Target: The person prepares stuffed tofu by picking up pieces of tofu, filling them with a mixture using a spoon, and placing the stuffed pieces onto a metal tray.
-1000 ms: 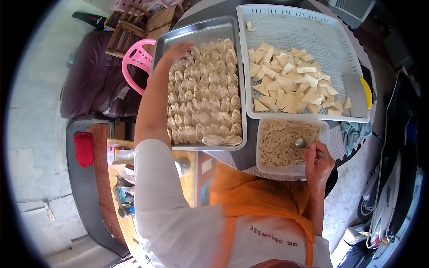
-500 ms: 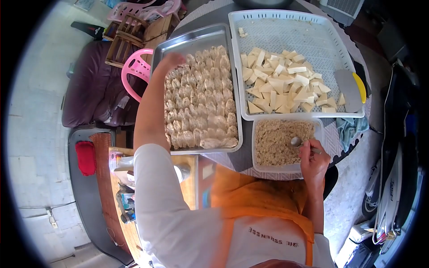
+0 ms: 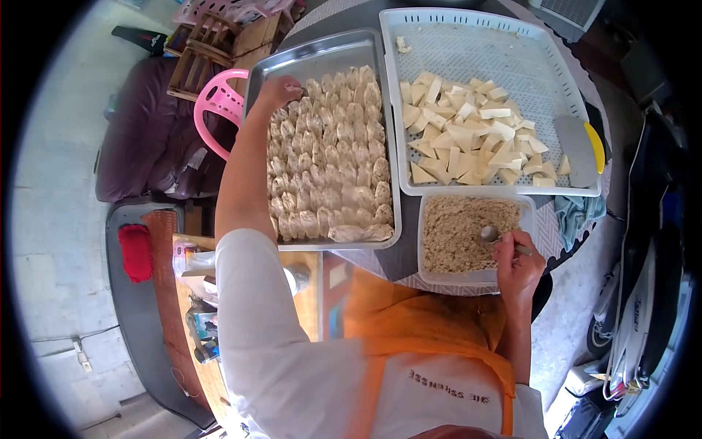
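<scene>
My left hand (image 3: pixel 278 93) is at the upper left of the metal tray (image 3: pixel 292 57), its fingers closed around a small piece of stuffed tofu at the end of a row. Packed rows of stuffed tofu pieces (image 3: pixel 329 157), pale with a beige filling, cover most of that tray. In my right hand (image 3: pixel 520 265) is a metal spoon (image 3: pixel 489 234), its bowl resting on the minced filling (image 3: pixel 461 230) in a white plastic container (image 3: pixel 422 249). Above that container, cut tofu wedges (image 3: pixel 468 135) are heaped in a white perforated tray (image 3: pixel 512 55).
A scraper with a yellow handle (image 3: pixel 594 146) lies at the perforated tray's right edge. Beside it a teal cloth (image 3: pixel 574 216) hangs near the table's edge. A pink plastic chair (image 3: pixel 218 102) stands left of the metal tray, close to my left forearm.
My left hand has shifted slightly up and left at the tray, and its fingers now sit at the row's end. My right hand keeps the spoon in the filling.
</scene>
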Demonstrator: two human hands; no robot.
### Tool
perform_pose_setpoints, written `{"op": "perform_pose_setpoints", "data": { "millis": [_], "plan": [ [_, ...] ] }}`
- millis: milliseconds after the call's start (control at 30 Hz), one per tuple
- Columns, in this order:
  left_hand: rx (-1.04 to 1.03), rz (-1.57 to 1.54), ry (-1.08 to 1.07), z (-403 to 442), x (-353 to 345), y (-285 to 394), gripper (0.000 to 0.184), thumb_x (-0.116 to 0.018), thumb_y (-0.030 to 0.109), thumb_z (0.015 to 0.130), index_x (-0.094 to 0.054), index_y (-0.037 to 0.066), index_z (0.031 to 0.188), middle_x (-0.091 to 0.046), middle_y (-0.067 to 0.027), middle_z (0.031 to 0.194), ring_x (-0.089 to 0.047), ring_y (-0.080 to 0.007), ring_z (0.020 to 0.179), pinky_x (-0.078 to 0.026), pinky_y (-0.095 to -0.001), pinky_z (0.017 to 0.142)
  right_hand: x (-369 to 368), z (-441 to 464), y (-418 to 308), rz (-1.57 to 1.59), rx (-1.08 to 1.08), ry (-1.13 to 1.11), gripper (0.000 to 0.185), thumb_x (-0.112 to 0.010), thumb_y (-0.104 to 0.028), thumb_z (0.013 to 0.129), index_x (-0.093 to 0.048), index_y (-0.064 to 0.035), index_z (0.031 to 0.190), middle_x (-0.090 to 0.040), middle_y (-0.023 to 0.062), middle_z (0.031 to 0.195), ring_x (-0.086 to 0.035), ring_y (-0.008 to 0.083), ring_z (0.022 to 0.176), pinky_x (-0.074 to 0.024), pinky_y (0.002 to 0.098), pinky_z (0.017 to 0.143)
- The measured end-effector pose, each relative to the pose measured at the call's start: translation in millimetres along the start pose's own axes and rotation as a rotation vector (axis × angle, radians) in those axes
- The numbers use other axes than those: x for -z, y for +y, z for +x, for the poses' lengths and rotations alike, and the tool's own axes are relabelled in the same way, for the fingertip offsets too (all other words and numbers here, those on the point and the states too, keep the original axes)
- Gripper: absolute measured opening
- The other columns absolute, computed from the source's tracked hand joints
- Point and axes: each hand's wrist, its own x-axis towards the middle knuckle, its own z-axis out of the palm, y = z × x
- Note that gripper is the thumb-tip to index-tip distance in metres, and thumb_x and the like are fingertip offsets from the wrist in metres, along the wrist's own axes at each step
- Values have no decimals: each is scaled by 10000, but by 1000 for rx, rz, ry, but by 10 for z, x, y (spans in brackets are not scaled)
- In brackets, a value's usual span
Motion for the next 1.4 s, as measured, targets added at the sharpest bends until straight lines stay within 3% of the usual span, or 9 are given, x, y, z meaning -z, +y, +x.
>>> {"op": "perform_pose_setpoints", "data": {
  "millis": [200, 400, 600, 800, 900, 1000, 1133, 1233, 1400],
  "plan": [
    [145, 37, 188, 42, -12, 150, 311, -706, 202, 773, -644, 3, 1003, -680, -100, 859, -651, -204, 747, -506, -324, 681, 9, 15, -24, -12, 20, -13, 87, -607, -7, 875, -610, 59, 818, -583, 86, 638, -560, 99, 494, -411, 225, 451],
    [215, -347, 6, 131, -148, -153, 197, -658, 107, 800, -635, -6, 959, -608, -28, 743, -578, -112, 626, -468, -269, 556, 8, 16, -22, -1, 9, -14, 88, -602, -6, 877, -605, 56, 814, -581, 87, 634, -572, 102, 500, -412, 227, 449],
    [236, -370, -267, 64, 57, 105, 246, -633, 148, 844, -630, 41, 1066, -600, -12, 772, -553, -109, 637, -461, -256, 581, 11, 8, 7, -15, 38, 0, 82, -614, -4, 868, -610, 54, 811, -584, 86, 647, -537, 98, 479, -401, 233, 443],
    [497, -455, -122, 38, 82, 324, 267, -608, 261, 869, -660, 99, 1075, -641, -14, 847, -600, -171, 768, -484, -326, 693, 23, 9, 29, -25, 78, 4, 77, -633, -8, 855, -616, 50, 807, -593, 97, 657, -545, 126, 464, -409, 247, 440],
    [-19, 133, 145, 122, -3, 304, 249, -585, 237, 885, -656, 86, 1069, -656, -104, 993, -625, -295, 841, -494, -378, 769, 26, 7, 29, -51, 82, 19, 72, -642, -18, 851, -624, 38, 809, -593, 100, 634, -563, 146, 456, -420, 258, 438],
    [-346, -10, 442, -47, 81, 1298, 228, -535, 212, 897, -672, 39, 954, -643, -196, 1013, -605, -391, 831, -491, -429, 810, 34, 8, 21, -74, 66, 22, 71, -648, -32, 849, -629, 25, 812, -589, 100, 615, -571, 159, 446, -429, 270, 436],
    [-565, 77, 279, -313, -109, 2322, 190, -619, 194, 826, -670, 45, 932, -644, -157, 946, -563, -345, 988, -459, -422, 870, 6, 3, 51, -48, 63, 37, 75, -652, -51, 850, -625, 11, 816, -585, 99, 595, -571, 165, 436, -432, 277, 432],
    [-649, 225, 72, -400, -313, 2706, 196, -628, 186, 784, -671, 62, 929, -628, -107, 945, -551, -296, 1017, -455, -422, 857, 11, -2, 54, -79, 107, 57, 73, -653, -60, 848, -620, -1, 817, -587, 99, 578, -582, 178, 441, -436, 281, 433],
    [-428, 536, -30, -448, -528, 3012, 212, -619, 110, 751, -633, 61, 957, -596, -100, 1037, -494, -281, 1134, -449, -438, 888, 23, -3, 19, -77, 131, 80, 69, -653, -74, 845, -619, -18, 823, -593, 111, 563, -599, 211, 454, -451, 301, 440]
  ]
}}
